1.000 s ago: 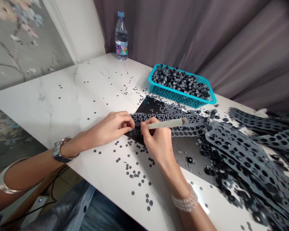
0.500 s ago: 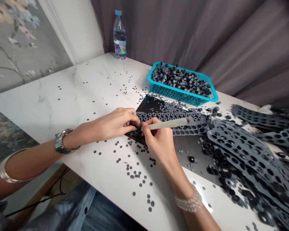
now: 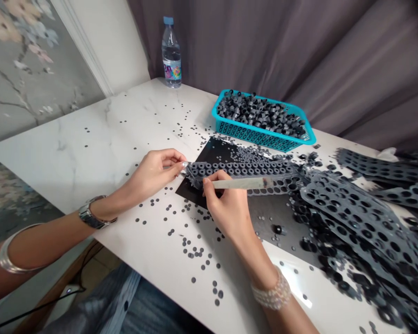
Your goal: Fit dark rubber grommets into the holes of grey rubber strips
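My left hand [image 3: 155, 172] pinches the left end of a grey rubber strip of ring-shaped pieces [image 3: 240, 170] between its fingertips. The strip lies across a black sheet [image 3: 209, 150]. My right hand [image 3: 227, 202] grips a pale tapered stick [image 3: 242, 184] with a dark tip, and its fingers rest near the strip's lower edge. The stick lies along the strip, just below it. Part of the strip is hidden behind my right fingers.
A teal plastic basket [image 3: 254, 131] of grey rubber rings stands behind the black sheet. A heap of punched grey sheets [image 3: 365, 218] covers the table's right side. Small black discs lie scattered across the white marble table [image 3: 73, 144]. A water bottle [image 3: 171, 55] stands at the back.
My left hand has drawn back to the left and now pinches the strip's end, leaving more of the strip visible. The stick lies flatter along the strip.
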`<state>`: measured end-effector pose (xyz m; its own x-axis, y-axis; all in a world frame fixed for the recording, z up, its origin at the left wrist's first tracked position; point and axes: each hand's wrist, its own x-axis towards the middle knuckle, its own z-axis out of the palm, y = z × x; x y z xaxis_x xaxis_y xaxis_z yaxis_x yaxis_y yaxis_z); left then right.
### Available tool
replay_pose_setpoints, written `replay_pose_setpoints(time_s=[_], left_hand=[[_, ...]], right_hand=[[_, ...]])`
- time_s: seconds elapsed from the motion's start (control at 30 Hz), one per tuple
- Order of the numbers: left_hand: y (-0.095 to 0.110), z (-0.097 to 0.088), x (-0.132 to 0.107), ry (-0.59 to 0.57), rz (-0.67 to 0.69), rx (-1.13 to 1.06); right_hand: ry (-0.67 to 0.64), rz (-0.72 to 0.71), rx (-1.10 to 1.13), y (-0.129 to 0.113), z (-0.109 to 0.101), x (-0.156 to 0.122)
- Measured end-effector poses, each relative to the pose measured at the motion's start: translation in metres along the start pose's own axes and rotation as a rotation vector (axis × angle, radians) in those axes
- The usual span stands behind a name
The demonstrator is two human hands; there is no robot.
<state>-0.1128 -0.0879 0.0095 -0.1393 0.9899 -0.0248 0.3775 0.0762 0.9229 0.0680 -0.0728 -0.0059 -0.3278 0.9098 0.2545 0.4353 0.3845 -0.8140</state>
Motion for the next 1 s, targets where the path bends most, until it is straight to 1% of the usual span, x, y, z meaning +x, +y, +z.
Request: replay_pose_setpoints(time_s=[0.1,0.17,0.23,0.33,0.37,0.4,0.47,0.57,0.63,0.73,0.9,1.0], left_hand=[[-0.003,0.000,0.000,-0.001,-0.040,-0.045],[-0.006,0.000,-0.001,-0.034,-0.023,-0.009],[-0.005,0.001,-0.003,-0.043,0.044,0.086],[0.005,0.003,-0.012,0.023,0.204,0.267],[0.009,0.004,-0.015,0.025,0.262,0.328],[0.012,0.006,-0.019,0.004,0.319,0.387],[0.016,0.010,-0.025,-0.081,0.415,0.488],[0.012,0.015,-0.028,-0.188,0.485,0.575],[0.006,0.016,-0.027,-0.215,0.502,0.599],[0.002,0.016,-0.024,-0.207,0.503,0.606],[0.007,0.017,-0.024,-0.177,0.459,0.628],[0.008,0.019,-0.025,-0.171,0.469,0.665]], right_hand=[[0.002,0.017,0.027,0.000,0.000,0.000],[0.000,0.040,0.061,0.000,-0.001,-0.001],[0.013,0.079,0.126,0.001,-0.002,-0.001],[0.059,0.143,0.236,0.002,-0.005,-0.002],[0.067,0.156,0.255,0.003,-0.007,-0.002],[0.066,0.161,0.258,0.003,-0.009,-0.002],[0.035,0.158,0.228,0.004,-0.013,-0.003],[-0.030,0.138,0.156,0.004,-0.016,-0.004],[-0.062,0.123,0.130,0.003,-0.017,-0.005],[-0.087,0.104,0.113,0.000,-0.016,-0.004],[-0.089,0.093,0.065,-0.004,-0.016,-0.004],[-0.097,0.073,0.035,-0.005,-0.015,-0.004]])
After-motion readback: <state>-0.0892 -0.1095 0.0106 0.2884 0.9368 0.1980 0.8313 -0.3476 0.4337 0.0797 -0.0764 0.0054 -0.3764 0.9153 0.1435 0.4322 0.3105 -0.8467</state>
